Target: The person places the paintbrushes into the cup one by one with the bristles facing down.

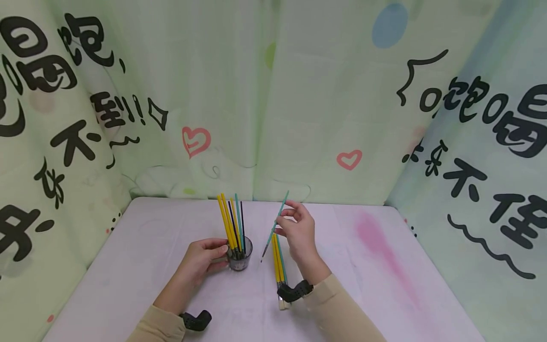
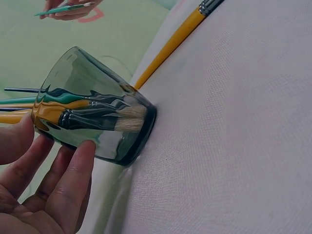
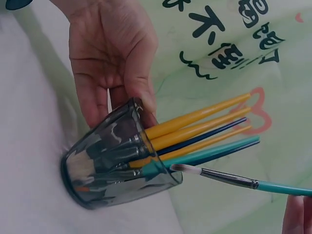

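Note:
In the head view, my left hand [image 1: 204, 259] holds a tinted clear cup [image 1: 240, 264] at its left side, thumb by the rim and fingers along the wall. Several paintbrushes [image 3: 204, 117] with yellow, teal and dark handles stand in the cup, bristles down, as the right wrist view shows. My right hand [image 1: 300, 232] pinches a teal-handled paintbrush [image 1: 274, 230] to the right of the cup. Its bristle end [image 3: 185, 169] points down and to the left, overlapping the cup's rim in the right wrist view.
On the white tablecloth [image 1: 239, 308], several paintbrushes [image 1: 278, 266] with yellow and teal handles lie side by side, bristles toward me, partly beneath the right wrist. Printed curtains [image 1: 299, 95] stand behind the table and at both sides. A pink patch [image 1: 384, 247] marks the cloth at right.

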Tool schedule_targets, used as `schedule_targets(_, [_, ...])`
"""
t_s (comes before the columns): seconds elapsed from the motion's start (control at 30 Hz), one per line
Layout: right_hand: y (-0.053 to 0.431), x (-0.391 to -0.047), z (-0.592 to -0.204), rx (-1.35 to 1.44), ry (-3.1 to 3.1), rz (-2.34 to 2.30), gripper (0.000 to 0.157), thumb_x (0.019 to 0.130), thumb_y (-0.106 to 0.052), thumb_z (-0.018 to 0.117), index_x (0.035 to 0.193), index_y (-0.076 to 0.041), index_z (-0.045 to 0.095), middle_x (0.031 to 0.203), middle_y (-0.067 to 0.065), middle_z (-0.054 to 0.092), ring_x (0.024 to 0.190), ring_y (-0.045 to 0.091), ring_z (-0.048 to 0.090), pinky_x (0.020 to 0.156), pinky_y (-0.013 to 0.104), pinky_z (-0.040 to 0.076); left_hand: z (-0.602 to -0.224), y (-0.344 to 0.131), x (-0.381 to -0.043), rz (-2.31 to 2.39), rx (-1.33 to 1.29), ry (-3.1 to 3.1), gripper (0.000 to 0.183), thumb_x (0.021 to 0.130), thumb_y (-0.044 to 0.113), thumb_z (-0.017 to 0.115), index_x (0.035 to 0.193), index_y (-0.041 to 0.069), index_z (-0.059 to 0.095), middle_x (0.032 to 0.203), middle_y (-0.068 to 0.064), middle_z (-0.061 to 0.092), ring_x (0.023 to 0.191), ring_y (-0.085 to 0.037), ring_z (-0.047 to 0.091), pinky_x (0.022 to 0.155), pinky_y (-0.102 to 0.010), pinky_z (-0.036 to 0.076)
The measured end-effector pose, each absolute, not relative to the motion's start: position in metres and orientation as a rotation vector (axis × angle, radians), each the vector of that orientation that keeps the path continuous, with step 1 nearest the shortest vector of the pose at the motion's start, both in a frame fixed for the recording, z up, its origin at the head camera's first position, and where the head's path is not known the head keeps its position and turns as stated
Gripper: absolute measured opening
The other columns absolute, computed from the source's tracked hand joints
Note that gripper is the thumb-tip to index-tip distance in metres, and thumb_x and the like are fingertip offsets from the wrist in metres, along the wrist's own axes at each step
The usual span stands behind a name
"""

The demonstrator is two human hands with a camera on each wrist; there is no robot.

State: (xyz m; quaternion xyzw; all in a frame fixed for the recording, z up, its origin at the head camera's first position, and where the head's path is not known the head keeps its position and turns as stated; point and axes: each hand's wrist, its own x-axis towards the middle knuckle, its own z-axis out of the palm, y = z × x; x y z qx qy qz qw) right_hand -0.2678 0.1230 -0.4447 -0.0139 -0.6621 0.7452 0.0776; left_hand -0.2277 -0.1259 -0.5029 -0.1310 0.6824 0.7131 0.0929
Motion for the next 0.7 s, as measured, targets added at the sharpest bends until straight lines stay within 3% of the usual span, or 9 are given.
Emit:
schedule_targets(0.33, [0.100, -0.268, -0.432, 0.064, -1.830, 2.268, 0.048, 0.093, 0.010, 0.069, 0.137, -0.008, 0.063, 0.104, 0.011, 0.062, 0.078, 0.014, 0.070, 0.069, 0.030, 0.069, -0.503, -0.126, -0.229, 2.122, -0.389, 2.014, 0.030, 0.100, 0.007, 0.075, 0.129, -0.001, 0.075, 0.123, -0.018, 0.075, 0.097, -0.020, 0.075, 0.088, -0.041, 0.069])
schedule_targets(0.7, [0.079, -0.274, -0.452, 0.198, -2.024, 2.080, 0.044, 0.095, 0.008, 0.070, 0.135, -0.008, 0.065, 0.106, 0.014, 0.063, 0.084, 0.017, 0.067, 0.071, 0.029, 0.069, -0.503, -0.126, -0.228, 2.113, -0.386, 2.037, 0.029, 0.101, 0.008, 0.074, 0.129, -0.002, 0.075, 0.125, -0.019, 0.075, 0.098, -0.020, 0.076, 0.087, -0.042, 0.069])
